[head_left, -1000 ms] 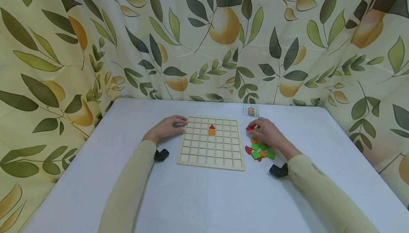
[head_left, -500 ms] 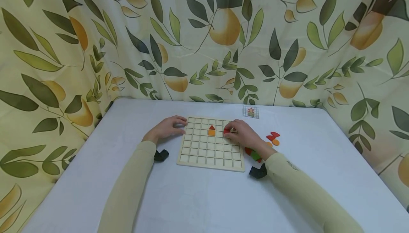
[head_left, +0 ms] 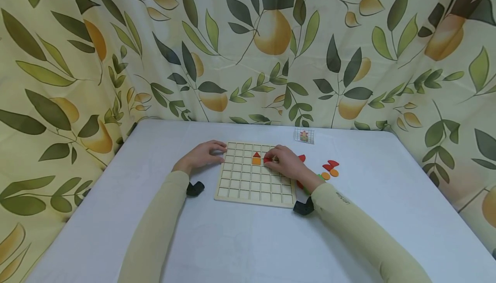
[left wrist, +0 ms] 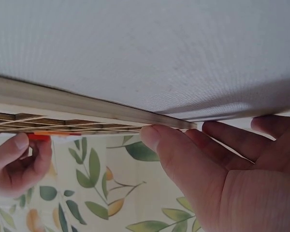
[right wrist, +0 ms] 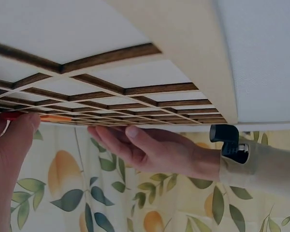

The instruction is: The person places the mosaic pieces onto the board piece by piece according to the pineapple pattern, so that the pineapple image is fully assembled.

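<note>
on the wooden grid board [head_left: 248,188], my right hand [head_left: 284,163] pinches a red piece [head_left: 267,160] just beside the orange square [head_left: 256,161]; my left hand [head_left: 201,156] rests relaxed against the board's edge.

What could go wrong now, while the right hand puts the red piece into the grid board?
The right hand holds the red piece right beside the orange square and red triangle; a slip might knock them out. The left hand only rests at the grid board edge, so the board may shift.

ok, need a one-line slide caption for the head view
Right hand sets a red piece on the wooden grid board beside the orange square while the left hand steadies the board's edge.
</note>
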The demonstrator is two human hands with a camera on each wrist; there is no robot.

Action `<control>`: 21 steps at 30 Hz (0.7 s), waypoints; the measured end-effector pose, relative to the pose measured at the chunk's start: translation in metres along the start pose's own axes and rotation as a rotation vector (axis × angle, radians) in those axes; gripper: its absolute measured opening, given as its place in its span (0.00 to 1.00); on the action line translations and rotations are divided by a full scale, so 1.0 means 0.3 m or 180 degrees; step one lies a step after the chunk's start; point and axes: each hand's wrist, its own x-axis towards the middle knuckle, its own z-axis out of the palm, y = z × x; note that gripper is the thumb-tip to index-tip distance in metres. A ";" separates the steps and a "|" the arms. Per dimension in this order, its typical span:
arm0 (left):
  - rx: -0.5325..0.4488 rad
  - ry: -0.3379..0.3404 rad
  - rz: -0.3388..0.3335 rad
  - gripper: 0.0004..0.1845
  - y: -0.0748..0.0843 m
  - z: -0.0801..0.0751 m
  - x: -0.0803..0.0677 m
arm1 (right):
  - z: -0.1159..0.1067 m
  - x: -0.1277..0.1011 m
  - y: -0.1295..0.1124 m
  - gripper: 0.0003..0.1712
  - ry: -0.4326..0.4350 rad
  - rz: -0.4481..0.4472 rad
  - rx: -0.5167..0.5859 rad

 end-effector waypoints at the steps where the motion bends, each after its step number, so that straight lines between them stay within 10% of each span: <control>1: -0.0012 -0.0003 0.0003 0.21 -0.001 0.000 0.000 | 0.000 0.001 -0.001 0.13 -0.0008 0.0017 0.0005; 21: 0.0007 -0.0005 0.0047 0.22 0.010 0.000 -0.008 | -0.014 0.018 -0.019 0.12 -0.0136 -0.0098 -0.0072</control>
